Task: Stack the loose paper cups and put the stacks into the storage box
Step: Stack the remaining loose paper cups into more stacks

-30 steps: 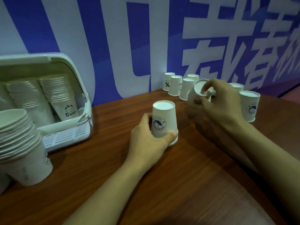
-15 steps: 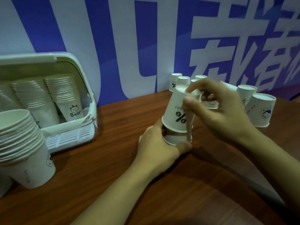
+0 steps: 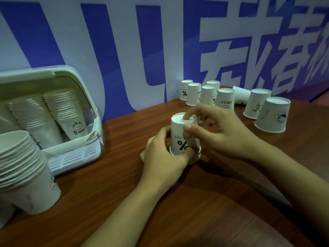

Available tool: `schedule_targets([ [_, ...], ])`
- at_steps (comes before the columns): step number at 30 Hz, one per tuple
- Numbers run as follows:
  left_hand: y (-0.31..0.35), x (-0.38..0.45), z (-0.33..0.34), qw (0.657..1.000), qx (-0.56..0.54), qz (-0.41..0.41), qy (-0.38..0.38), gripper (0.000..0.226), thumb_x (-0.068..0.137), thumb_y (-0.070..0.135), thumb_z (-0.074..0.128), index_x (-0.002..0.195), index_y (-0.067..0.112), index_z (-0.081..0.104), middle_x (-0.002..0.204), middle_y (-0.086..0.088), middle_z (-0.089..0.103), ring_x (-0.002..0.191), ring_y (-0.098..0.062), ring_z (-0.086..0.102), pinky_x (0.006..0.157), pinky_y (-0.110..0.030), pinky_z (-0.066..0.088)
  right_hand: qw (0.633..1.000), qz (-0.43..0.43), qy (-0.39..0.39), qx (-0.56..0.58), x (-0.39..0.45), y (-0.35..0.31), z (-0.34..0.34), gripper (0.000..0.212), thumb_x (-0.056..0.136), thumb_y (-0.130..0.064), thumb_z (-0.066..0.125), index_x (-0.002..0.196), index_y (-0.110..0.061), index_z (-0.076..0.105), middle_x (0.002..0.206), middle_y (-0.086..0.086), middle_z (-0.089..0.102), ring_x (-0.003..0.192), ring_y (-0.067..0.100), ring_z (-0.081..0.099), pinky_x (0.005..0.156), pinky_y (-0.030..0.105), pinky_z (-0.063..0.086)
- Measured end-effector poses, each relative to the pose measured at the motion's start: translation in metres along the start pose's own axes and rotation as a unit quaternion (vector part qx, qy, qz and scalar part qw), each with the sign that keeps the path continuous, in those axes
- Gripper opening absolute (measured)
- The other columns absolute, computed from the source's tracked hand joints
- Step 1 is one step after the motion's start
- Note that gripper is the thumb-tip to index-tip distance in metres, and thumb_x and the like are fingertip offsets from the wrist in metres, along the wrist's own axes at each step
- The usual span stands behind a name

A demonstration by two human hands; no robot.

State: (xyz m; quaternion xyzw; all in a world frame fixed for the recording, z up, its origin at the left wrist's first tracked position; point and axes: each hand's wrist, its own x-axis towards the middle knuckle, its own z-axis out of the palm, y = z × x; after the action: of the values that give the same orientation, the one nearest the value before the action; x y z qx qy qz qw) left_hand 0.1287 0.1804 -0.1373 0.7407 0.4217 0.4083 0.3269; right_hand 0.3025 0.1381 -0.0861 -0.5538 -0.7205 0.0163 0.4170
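Observation:
Two upside-down white paper cups sit nested mid-table; the top one (image 3: 179, 138) bears a "%" mark. My left hand (image 3: 162, 158) curls round the base of this small stack. My right hand (image 3: 219, 129) pinches the top cup, thumb on its side and a finger on its upturned bottom. Several loose cups (image 3: 225, 99) stand upside down by the wall, one lying on its side (image 3: 241, 94). The white storage box (image 3: 74, 157) at left stands open, with stacks of cups (image 3: 65, 111) inside.
A tall tilted stack of cups (image 3: 26, 173) lies at the near left, in front of the box. A blue and white banner wall (image 3: 142, 50) closes off the back of the wooden table (image 3: 178, 202). Two larger cups (image 3: 272, 114) stand at the far right.
My right hand carried the "%" cup from the back row and lowered it over the cup my left hand holds; it now sits fully down on that cup.

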Motion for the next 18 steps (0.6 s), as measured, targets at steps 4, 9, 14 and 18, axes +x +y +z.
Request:
schedule_targets([
  [4, 0.005, 0.000, -0.003, 0.997, 0.075, -0.005, -0.001, 0.067, 0.076, 0.066, 0.080, 0.135, 0.047, 0.053, 0.137, 0.021, 0.062, 0.136, -0.012, 0.049, 0.118, -0.051, 0.031, 0.973, 0.010, 0.224, -0.044, 0.001, 0.008, -0.025, 0.017, 0.092, -0.032, 0.063, 0.099, -0.019, 0.072, 0.095, -0.012, 0.068, 0.092, 0.006, 0.057, 0.077, 0.022, 0.044],
  [9, 0.003, -0.002, -0.003, 0.998, 0.062, -0.018, -0.014, 0.080, 0.069, 0.074, 0.075, 0.140, 0.047, 0.052, 0.143, 0.017, 0.061, 0.139, -0.015, 0.051, 0.119, -0.058, 0.035, 0.865, 0.294, 0.359, -0.191, -0.011, 0.050, -0.067, 0.065, 0.083, -0.033, 0.065, 0.143, -0.019, 0.043, 0.151, 0.007, 0.042, 0.146, 0.034, 0.024, 0.110, 0.052, 0.023],
  [14, 0.005, -0.004, -0.002, 0.999, 0.037, -0.018, -0.017, 0.077, 0.056, 0.082, 0.066, 0.127, 0.056, 0.051, 0.135, 0.021, 0.064, 0.131, -0.011, 0.058, 0.113, -0.055, 0.046, 0.853, 0.435, 0.244, -0.151, -0.016, 0.085, -0.068, 0.112, 0.083, -0.030, 0.078, 0.160, -0.022, -0.002, 0.154, 0.015, 0.043, 0.148, 0.043, 0.024, 0.117, 0.060, 0.013],
  [18, 0.002, -0.002, -0.002, 1.000, 0.022, -0.003, -0.017, 0.078, 0.060, 0.077, 0.073, 0.131, 0.051, 0.054, 0.132, 0.022, 0.065, 0.123, -0.007, 0.060, 0.106, -0.044, 0.052, 0.866, 0.375, 0.300, -0.138, -0.019, 0.086, -0.065, 0.092, 0.079, -0.029, 0.081, 0.152, -0.023, 0.027, 0.128, 0.003, 0.066, 0.129, 0.034, 0.051, 0.105, 0.055, 0.034],
])
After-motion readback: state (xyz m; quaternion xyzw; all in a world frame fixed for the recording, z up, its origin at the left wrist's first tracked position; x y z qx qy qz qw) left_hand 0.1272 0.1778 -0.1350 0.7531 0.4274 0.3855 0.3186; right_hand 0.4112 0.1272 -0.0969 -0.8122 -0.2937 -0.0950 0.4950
